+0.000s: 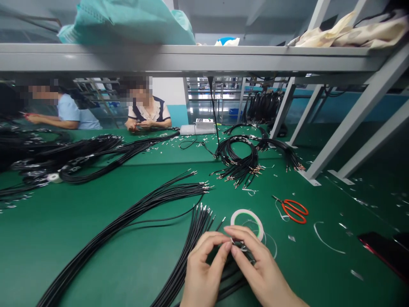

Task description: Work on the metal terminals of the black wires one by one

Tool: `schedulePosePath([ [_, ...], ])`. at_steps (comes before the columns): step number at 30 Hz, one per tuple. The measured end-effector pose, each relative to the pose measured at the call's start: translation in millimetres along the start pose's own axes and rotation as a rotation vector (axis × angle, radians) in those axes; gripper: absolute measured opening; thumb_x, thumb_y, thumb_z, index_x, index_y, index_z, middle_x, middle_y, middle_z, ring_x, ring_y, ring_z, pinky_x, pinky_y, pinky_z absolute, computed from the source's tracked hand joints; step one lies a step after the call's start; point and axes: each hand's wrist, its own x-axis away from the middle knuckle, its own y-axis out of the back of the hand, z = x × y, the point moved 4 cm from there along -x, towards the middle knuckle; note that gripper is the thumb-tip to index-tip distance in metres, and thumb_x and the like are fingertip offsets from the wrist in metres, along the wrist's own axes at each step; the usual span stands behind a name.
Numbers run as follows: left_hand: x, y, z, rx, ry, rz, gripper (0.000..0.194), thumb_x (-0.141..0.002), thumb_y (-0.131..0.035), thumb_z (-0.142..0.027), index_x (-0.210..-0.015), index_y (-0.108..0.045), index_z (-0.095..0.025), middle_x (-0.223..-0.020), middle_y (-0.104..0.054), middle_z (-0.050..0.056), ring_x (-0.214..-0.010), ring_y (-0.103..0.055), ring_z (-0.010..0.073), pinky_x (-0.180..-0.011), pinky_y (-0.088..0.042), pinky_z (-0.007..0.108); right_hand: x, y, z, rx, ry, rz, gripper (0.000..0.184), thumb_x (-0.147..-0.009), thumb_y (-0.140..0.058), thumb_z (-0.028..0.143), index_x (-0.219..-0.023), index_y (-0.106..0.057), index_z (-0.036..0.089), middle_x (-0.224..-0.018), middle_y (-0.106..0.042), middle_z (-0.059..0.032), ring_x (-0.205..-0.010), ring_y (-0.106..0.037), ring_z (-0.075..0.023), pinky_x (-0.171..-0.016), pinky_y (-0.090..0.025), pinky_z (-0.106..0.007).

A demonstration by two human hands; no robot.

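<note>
My left hand (204, 264) and my right hand (260, 260) meet at the fingertips, low and right of centre. Both are closed in a pinch around a small white strip (232, 241). Dark cable parts show under my right fingers, mostly hidden. A bundle of black cables (187, 251) with silvery ends runs close beside my left hand. Just beyond the fingers lies a white tape roll (235, 215) with a green inner ring, partly covered by my right hand.
Another cable bundle (121, 217) curves across the left. Red-handled scissors (295, 211) lie at right among clear scraps. Coiled cables (228, 149) lie farther back beneath a grey shelf beam (191, 59). Across the green table (153, 260) sit two people. A dark red-edged object (383, 251) lies at far right.
</note>
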Motion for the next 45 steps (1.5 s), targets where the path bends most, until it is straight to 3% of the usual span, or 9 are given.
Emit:
schedulePosePath([
  [6, 1, 1.9, -1, -0.049, -0.036, -0.008, 0.013, -0.087, -0.061, -0.026, -0.086, -0.074, -0.021, -0.084, -0.066, 0.004, -0.083, -0.064, 0.0199, -0.077, -0.052, 0.029, -8, 4, 1, -0.136, -0.107, 0.021, 0.022, -0.096, -0.052, 0.026, -0.108, -0.07, 0.024, -0.101, -0.067, -0.0056, -0.095, -0.063, -0.0203, -0.084, -0.049, -0.03],
  [12, 2, 2.0, 7, -0.157, 0.086, -0.023, 0.03, -0.089, -0.056, -0.029, -0.117, -0.063, -0.021, -0.108, -0.064, 0.009, -0.085, -0.065, 0.0201, -0.072, -0.053, 0.029, -16, 19, -12, -0.132, -0.212, -0.104, 0.022, -0.094, -0.055, 0.035, -0.087, -0.069, 0.02, -0.083, -0.064, -0.0025, -0.075, -0.057, -0.0173, -0.068, -0.044, -0.026],
  [18, 18, -19.4, 22, -0.574, 0.099, 0.399, 0.021, -0.085, -0.055, -0.021, -0.075, -0.074, -0.025, -0.076, -0.072, 0.005, -0.072, -0.069, 0.0243, -0.063, -0.047, 0.029, -22, 40, -29, -0.244, -0.304, -0.336, 0.028, -0.089, -0.06, 0.043, -0.097, -0.068, 0.017, -0.067, -0.054, 0.0025, -0.055, -0.044, -0.0121, -0.051, -0.036, -0.023],
  [23, 48, -44.1, 45, -0.384, -0.049, 0.676, 0.023, -0.07, -0.07, -0.015, -0.052, -0.071, -0.029, -0.044, -0.063, -0.005, -0.036, -0.053, 0.0138, -0.038, -0.029, 0.022, -19, 22, -36, -0.31, -0.403, -0.201, 0.033, -0.085, -0.062, 0.05, -0.088, -0.068, 0.018, -0.059, -0.055, 0.0038, -0.044, -0.044, -0.0102, -0.041, -0.034, -0.021],
  [27, 39, -37.5, 40, -0.31, -0.051, 0.631, 0.015, -0.072, -0.069, -0.018, -0.059, -0.073, -0.026, -0.049, -0.064, -0.005, -0.04, -0.055, 0.0125, -0.042, -0.037, 0.019, -15, 4, -47, -0.343, -0.448, -0.093, 0.037, -0.08, -0.067, 0.052, -0.082, -0.07, 0.015, -0.063, -0.064, -0.0006, -0.058, -0.063, -0.0166, -0.054, -0.052, -0.025],
  [31, 3, -3.6, 24, -0.509, -0.017, 0.133, 0.019, -0.084, -0.054, -0.019, -0.095, -0.07, -0.02, -0.09, -0.07, 0.008, -0.083, -0.064, 0.023, -0.074, -0.05, 0.032, -20, 11, -63, -0.33, -0.447, -0.15, 0.035, -0.078, -0.07, 0.049, -0.08, -0.071, 0.015, -0.077, -0.071, -0.005, -0.077, -0.07, -0.0226, -0.072, -0.056, -0.033],
  [33, -8, 4.5, 23, -0.565, -0.039, 0.023, 0.03, -0.088, -0.049, -0.02, -0.114, -0.065, -0.019, -0.105, -0.068, 0.011, -0.098, -0.061, 0.0265, -0.086, -0.047, 0.04, -23, 18, -67, -0.333, -0.452, -0.195, 0.034, -0.078, -0.071, 0.049, -0.08, -0.072, 0.015, -0.078, -0.072, -0.0054, -0.081, -0.069, -0.0231, -0.077, -0.055, -0.034],
  [39, -8, 1.9, 30, -0.569, 0.087, 0.093, 0.024, -0.09, -0.05, -0.026, -0.094, -0.072, -0.018, -0.084, -0.072, 0.009, -0.084, -0.064, 0.0265, -0.079, -0.047, 0.038, -21, 13, -54, -0.433, -0.474, -0.268, 0.037, -0.081, -0.068, 0.047, -0.093, -0.071, 0.013, -0.088, -0.072, -0.0092, -0.076, -0.068, -0.0201, -0.068, -0.058, -0.031],
  [45, -1, -0.9, 24, -0.139, 0.325, 0.171, 0.031, -0.091, -0.051, -0.037, -0.079, -0.069, -0.015, -0.068, -0.07, 0.004, -0.061, -0.061, 0.0177, -0.058, -0.045, 0.025, -15, 0, -41, -0.578, -0.501, -0.33, 0.038, -0.081, -0.069, 0.046, -0.1, -0.069, 0.013, -0.094, -0.072, -0.0101, -0.068, -0.061, -0.015, -0.054, -0.054, -0.024],
])
